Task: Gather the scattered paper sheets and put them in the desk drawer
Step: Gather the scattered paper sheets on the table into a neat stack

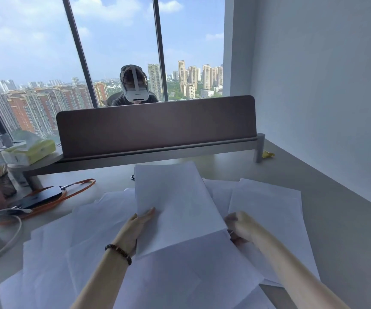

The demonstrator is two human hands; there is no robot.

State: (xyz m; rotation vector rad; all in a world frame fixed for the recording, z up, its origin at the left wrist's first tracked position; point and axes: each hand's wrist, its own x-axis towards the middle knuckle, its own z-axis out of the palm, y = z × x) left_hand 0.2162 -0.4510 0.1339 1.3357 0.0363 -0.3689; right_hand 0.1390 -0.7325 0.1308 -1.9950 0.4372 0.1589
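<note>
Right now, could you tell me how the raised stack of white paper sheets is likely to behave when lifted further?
The raised stack of white paper sheets will probably flop; its near edge already sags. It looks light, held only at its sides by the left hand and right hand. Single sheets might slip loose.

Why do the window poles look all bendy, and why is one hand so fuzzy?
Head view: the wide-angle lens makes the window frames lean and curve; the right hand is smeared with blur, the left hand crisper; bright daylight from the window leaves the desk divider dark and lights the held sheets.
</note>
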